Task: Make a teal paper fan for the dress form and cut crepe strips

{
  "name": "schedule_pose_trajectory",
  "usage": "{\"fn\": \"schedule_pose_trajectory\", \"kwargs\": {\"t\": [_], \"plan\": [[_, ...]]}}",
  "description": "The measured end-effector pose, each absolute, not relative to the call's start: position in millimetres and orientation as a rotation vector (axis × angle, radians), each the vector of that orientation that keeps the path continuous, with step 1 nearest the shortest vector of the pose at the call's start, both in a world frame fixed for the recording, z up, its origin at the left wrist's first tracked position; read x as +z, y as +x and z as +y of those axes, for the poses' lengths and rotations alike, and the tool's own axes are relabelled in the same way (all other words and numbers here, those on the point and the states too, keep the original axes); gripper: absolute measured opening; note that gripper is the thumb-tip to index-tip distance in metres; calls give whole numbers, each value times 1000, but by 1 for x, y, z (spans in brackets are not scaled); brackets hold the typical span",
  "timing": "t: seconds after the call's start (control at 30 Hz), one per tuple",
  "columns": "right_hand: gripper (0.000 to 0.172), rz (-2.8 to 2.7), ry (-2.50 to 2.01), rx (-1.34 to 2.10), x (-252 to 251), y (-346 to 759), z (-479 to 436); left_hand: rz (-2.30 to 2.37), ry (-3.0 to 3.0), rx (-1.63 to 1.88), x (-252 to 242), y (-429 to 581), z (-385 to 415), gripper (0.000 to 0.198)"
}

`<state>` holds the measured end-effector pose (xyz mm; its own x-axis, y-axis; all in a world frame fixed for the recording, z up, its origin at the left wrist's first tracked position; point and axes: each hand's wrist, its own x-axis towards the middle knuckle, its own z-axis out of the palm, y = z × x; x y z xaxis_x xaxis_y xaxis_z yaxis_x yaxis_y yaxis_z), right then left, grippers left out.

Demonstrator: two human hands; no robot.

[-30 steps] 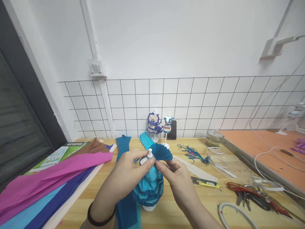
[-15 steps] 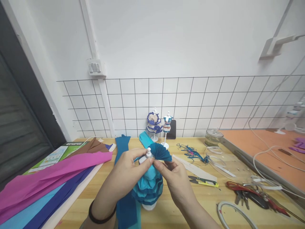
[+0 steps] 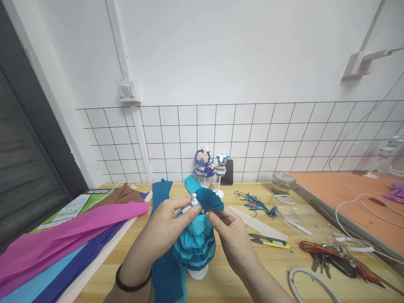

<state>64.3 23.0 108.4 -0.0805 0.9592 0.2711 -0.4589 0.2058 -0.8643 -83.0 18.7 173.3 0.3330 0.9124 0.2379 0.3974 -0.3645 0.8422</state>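
A small white mannequin dressed in tiered blue crepe paper (image 3: 195, 246) stands on the wooden table (image 3: 271, 263) in front of me. My left hand (image 3: 167, 229) pinches the mannequin's white neck knob. My right hand (image 3: 229, 233) pinches the base of a pleated dark teal paper fan (image 3: 208, 200), which it holds against the mannequin's shoulder. Both hands are closed around these parts. A black band circles my left wrist.
Long crepe sheets in magenta, blue, purple and brown (image 3: 63, 240) lie at left, a teal strip (image 3: 162, 198) in the middle. Two finished mannequins (image 3: 210, 166) and a phone stand by the tiled wall. A snipper (image 3: 268, 240), glass jar (image 3: 283, 182), tape ring, scissors and cables lie at right.
The mannequin and fan have shifted slightly left and down between my hands; the fan sits closer to the neck. Both pinches are unchanged.
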Motion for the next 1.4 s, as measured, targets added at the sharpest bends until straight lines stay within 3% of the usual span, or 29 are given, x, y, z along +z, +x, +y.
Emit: {"fn": "schedule_pose_trajectory", "kwargs": {"t": [0.17,0.47,0.83,1.13,1.4], "plan": [[35,-1079,-714,1209,113,74,24,1161,1917,933,173,-84,17,24],[14,-1105,-669,1203,128,69,25,1079,1866,916,172,-83,17,20],[20,-1097,-675,1229,129,68,24,970,1771,957,167,-85,21,16],[14,-1065,-629,1301,132,67,26,870,1667,997,167,-83,23,15],[24,-962,-615,1466,124,68,31,907,1681,1004,166,-86,25,17]]}}
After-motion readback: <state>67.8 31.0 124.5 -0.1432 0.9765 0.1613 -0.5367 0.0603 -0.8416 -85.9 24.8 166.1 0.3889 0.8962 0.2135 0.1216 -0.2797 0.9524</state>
